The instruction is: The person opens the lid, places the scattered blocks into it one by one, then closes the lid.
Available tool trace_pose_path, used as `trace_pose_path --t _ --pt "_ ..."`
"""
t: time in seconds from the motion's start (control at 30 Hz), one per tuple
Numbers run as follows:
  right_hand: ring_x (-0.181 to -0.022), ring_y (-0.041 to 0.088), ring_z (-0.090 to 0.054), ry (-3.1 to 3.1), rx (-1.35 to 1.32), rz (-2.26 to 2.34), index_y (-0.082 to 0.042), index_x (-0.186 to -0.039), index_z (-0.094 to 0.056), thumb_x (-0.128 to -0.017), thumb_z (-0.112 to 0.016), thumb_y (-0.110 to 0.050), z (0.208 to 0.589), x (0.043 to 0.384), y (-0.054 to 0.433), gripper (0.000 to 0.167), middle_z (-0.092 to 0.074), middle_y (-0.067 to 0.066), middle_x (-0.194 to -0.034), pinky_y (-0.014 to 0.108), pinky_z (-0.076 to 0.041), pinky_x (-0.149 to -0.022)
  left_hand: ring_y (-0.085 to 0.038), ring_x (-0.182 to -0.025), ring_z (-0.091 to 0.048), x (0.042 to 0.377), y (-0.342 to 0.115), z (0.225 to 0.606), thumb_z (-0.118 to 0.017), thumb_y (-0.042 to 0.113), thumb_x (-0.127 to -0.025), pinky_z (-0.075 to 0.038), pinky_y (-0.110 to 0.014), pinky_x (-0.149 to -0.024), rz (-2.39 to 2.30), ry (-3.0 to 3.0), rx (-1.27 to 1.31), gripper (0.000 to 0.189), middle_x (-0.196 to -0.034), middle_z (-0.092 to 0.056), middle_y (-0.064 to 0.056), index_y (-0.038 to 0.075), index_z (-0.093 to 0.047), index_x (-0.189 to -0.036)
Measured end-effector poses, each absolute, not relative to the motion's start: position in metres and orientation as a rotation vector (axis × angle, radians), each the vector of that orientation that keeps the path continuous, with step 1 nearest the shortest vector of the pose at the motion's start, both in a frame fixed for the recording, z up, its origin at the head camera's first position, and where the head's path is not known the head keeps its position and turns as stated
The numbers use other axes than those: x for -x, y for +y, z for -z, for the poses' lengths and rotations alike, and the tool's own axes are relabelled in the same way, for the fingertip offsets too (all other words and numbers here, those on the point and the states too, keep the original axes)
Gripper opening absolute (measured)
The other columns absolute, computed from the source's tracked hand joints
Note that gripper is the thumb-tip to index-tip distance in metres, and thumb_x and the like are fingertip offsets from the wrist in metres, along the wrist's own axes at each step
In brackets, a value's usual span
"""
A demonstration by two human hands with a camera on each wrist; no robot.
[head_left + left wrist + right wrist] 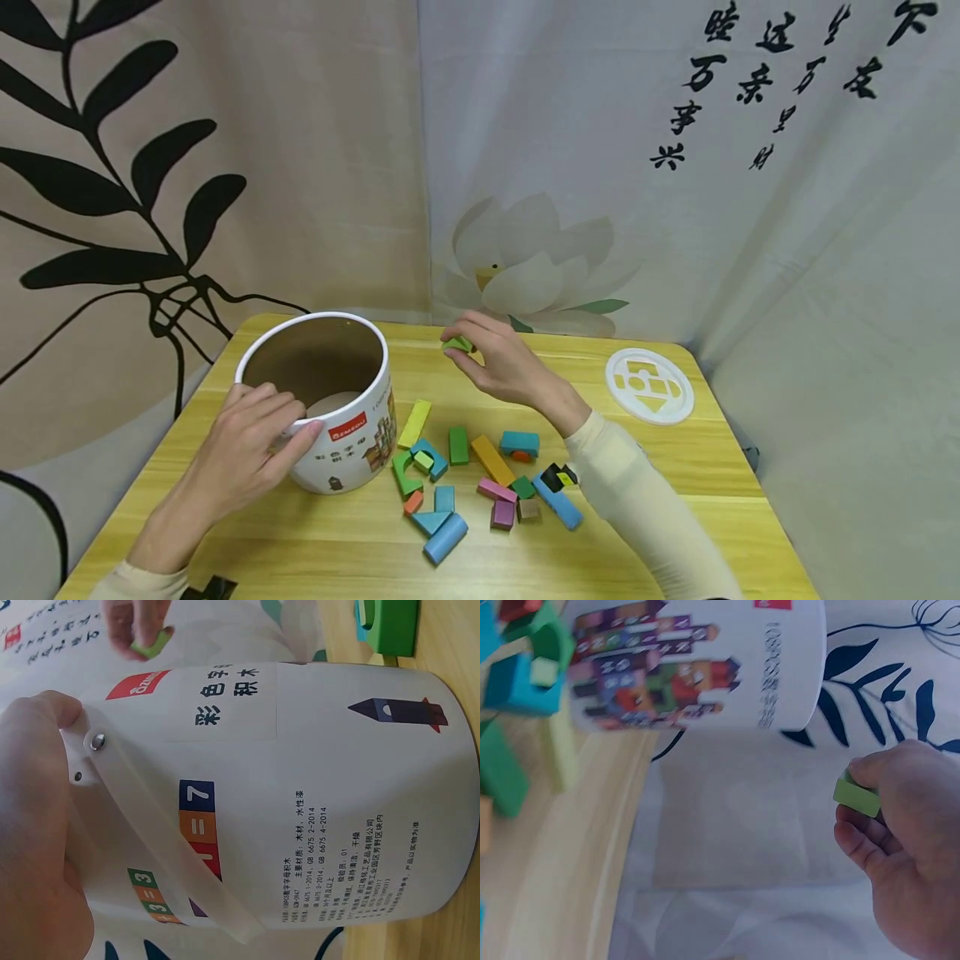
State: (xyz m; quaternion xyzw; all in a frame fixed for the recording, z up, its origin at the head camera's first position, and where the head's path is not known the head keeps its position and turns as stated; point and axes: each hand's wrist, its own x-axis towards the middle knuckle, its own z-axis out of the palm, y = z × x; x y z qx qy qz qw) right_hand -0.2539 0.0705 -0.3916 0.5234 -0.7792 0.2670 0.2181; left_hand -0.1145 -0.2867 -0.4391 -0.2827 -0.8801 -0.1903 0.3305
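My left hand (251, 442) grips the rim of a white printed bucket (352, 450) on the left of the table, thumb outside and fingers toward the inside. Its pale handle strap (161, 825) hangs down the side in the left wrist view. Between the thumb and fingers of my right hand (504, 360) is a small light green block (458, 343), held above the table's back edge, right of the bucket. In the right wrist view the green block (857, 796) shows a flat side, with the fingers covering part of it.
Several coloured wooden blocks lie loose right of the bucket, among them a blue cylinder (446, 539), an orange bar (492, 460) and a yellow bar (414, 424). A round white lid with cut-out shapes (649, 412) lies at the table's back right. Printed curtains (570, 108) hang behind.
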Motion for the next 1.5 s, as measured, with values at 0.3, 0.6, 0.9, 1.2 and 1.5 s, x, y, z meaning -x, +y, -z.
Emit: trace_pose_path --t 0.3,0.6,0.9,1.2,1.5 --pt "-0.096 0.019 -0.071 -2.107 -1.572 -0.775 0.000 -0.118 -0.076 -0.106 -0.077 -0.007 0.367 0.252 0.021 0.013 -0.076 0.010 -0.112 0.029 -0.060 -0.086 -0.012 -0.076 -0.043 0.116 -0.286 0.439 -0.049 0.051 -0.117 -0.029 -0.033 -0.088 0.496 -2.297 0.734 0.051 -0.070 -0.050 0.009 0.022 -0.055 -0.076" --pt "-0.104 0.017 -0.074 -2.183 -1.686 -0.707 -0.003 -0.124 -0.076 -0.108 -0.075 -0.010 0.351 0.250 -0.020 0.018 -0.076 0.009 -0.121 0.018 -0.057 -0.096 -0.011 -0.075 -0.042 0.115 -0.285 0.440 -0.044 0.055 -0.118 -0.029 -0.032 -0.087 0.478 -2.290 0.728 0.056 -0.071 -0.050 0.009 0.021 -0.056 -0.076" --pt "-0.102 0.013 -0.074 -2.203 -1.793 -0.619 -0.004 -0.122 -0.080 -0.109 -0.074 -0.012 0.348 0.251 -0.053 0.016 -0.080 0.006 -0.119 0.013 -0.053 -0.095 -0.011 -0.076 -0.041 0.116 -0.284 0.440 -0.043 0.055 -0.119 -0.028 -0.032 -0.087 0.489 -2.274 0.735 0.056 -0.070 -0.049 0.009 0.021 -0.055 -0.076" --pt "-0.110 0.015 -0.078 -2.251 -1.819 -0.608 -0.004 -0.126 -0.080 -0.109 -0.075 -0.013 0.348 0.247 -0.071 0.020 -0.080 0.007 -0.124 0.018 -0.058 -0.099 -0.011 -0.076 -0.041 0.115 -0.284 0.439 -0.042 0.056 -0.119 -0.028 -0.032 -0.087 0.488 -2.274 0.731 0.056 -0.070 -0.048 0.009 0.021 -0.055 -0.076" --pt "-0.113 0.015 -0.075 -2.265 -1.763 -0.606 -0.004 -0.131 -0.078 -0.112 -0.072 -0.021 0.349 0.246 -0.077 0.026 -0.079 0.007 -0.127 0.020 -0.058 -0.102 -0.011 -0.077 -0.042 0.116 -0.286 0.438 -0.044 0.055 -0.119 -0.029 -0.032 -0.087 0.485 -2.294 0.735 0.054 -0.071 -0.049 0.009 0.021 -0.056 -0.077"
